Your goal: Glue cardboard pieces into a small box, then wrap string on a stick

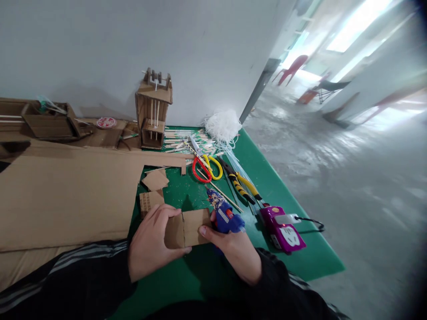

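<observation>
Two small cardboard pieces meet edge to edge low in the middle of the view. My left hand (155, 240) grips the left cardboard piece (175, 232), fingers at its top edge and thumb at its bottom. On the right piece (196, 226) rests the thumb of my right hand (233, 249); the other fingers are mostly hidden. The same hand is around a blue glue gun (227, 216), its nozzle pointing up and left. Behind my left hand lie a printed cardboard piece (147, 200) and a folded cardboard scrap (155, 179).
Scissors (202, 170), pliers (238, 180) and a purple power strip (282, 231) lie on the green table (320, 255). Behind are sticks (176, 141), white string (223, 126) and a cardboard tower (153, 111). A large cardboard sheet (73, 195) covers the left side.
</observation>
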Demonstrator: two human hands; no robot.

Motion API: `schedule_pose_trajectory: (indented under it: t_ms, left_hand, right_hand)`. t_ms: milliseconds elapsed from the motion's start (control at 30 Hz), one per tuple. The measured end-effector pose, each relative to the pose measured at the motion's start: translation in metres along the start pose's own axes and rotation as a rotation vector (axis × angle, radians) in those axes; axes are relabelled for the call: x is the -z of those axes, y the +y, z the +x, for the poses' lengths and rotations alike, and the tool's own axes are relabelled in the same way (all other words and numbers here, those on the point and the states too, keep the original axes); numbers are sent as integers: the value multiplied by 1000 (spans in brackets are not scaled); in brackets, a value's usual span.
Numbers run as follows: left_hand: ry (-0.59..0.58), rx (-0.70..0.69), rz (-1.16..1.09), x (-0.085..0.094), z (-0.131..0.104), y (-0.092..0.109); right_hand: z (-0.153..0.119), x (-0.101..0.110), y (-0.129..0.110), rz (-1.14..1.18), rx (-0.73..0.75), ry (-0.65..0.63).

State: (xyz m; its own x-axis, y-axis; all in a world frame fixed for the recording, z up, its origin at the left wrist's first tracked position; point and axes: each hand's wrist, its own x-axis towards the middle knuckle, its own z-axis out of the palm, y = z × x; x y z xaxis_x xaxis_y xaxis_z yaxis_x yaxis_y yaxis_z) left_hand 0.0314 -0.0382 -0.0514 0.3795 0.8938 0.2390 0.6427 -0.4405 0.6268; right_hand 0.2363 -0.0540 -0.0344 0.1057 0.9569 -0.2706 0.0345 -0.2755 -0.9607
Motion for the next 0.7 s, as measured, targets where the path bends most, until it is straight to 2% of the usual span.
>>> schedule_pose_trajectory:
  t_ms: [300,500,700]
  left_hand:
    - [17,31,-185,3,-2,1]
    - [-33,48,-351,5,-2,3]
    - [-58,59,-461,6,-2,6]
  right_hand:
    - [-1,-2,3,187,-115,-65]
    - [0,-6,3,295,-110,-162]
    - [0,-6,2,309,-119,-204]
